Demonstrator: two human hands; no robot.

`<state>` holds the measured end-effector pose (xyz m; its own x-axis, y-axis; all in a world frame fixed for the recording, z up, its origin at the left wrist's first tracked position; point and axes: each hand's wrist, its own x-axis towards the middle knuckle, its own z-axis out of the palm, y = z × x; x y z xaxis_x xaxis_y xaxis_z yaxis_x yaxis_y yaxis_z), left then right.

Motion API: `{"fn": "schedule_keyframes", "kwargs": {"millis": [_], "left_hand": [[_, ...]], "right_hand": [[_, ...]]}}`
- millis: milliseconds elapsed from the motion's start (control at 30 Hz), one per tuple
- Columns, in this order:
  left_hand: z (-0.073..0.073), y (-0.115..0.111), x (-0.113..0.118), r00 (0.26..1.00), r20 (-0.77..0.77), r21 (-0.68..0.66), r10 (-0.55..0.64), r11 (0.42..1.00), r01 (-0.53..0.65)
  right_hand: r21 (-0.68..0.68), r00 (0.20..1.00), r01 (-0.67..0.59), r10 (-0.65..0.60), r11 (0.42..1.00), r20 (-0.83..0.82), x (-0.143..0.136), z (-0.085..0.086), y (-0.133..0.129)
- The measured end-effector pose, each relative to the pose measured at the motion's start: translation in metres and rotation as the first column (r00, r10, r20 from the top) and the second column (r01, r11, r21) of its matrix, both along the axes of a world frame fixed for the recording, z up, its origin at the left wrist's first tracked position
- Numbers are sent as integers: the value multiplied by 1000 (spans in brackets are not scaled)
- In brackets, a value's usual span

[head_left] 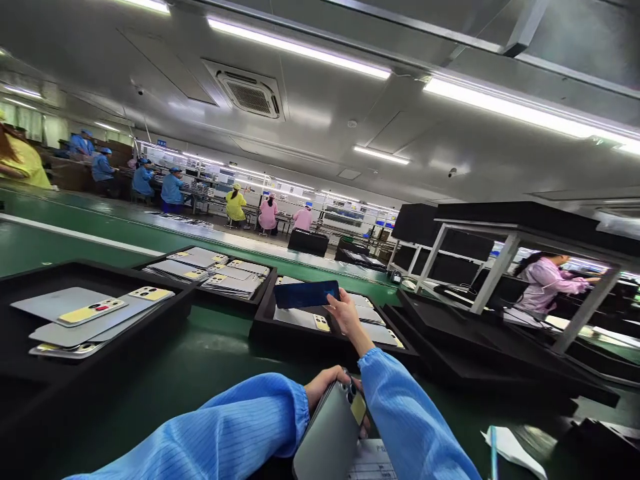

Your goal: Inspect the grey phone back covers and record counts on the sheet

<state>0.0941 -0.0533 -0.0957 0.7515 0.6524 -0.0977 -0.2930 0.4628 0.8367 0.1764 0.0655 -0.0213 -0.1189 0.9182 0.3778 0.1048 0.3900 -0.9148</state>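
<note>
My right hand pinches the right end of a dark, glossy phone-shaped panel, raised over a black tray that holds silver-grey back covers with yellow camera areas. Low in the view, near my body, my left hand is wrapped round the top of a stack of grey covers, tilted upright, with a camera area and a yellow patch at the upper corner. A printed white sheet lies partly hidden beneath the stack.
Black trays with more covers stand at the left and behind on the green table. Stacked black trays and a metal-framed rack are at the right. White paper lies front right. Several people sit farther back.
</note>
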Motion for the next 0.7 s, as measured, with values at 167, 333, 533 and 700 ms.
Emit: {"fn": "schedule_keyframes", "kwargs": {"millis": [167, 333, 533, 700], "left_hand": [[10, -8, -1, 991, 36, -11, -125, 992, 126], [10, -6, 2, 990, 16, -22, -137, 990, 137], [9, -6, 5, 994, -2, -39, -107, 993, 107], [8, -5, 6, 995, 8, -28, -101, 994, 101]], "right_hand": [[56, 947, -68, 47, 996, 317, 35, -8, -2], [204, 842, -102, -24, 974, 539, 37, -15, -3], [290, 681, -184, -91, 939, 726, 26, -18, 1], [280, 569, -234, -102, 931, 816, 24, -14, 2]]}}
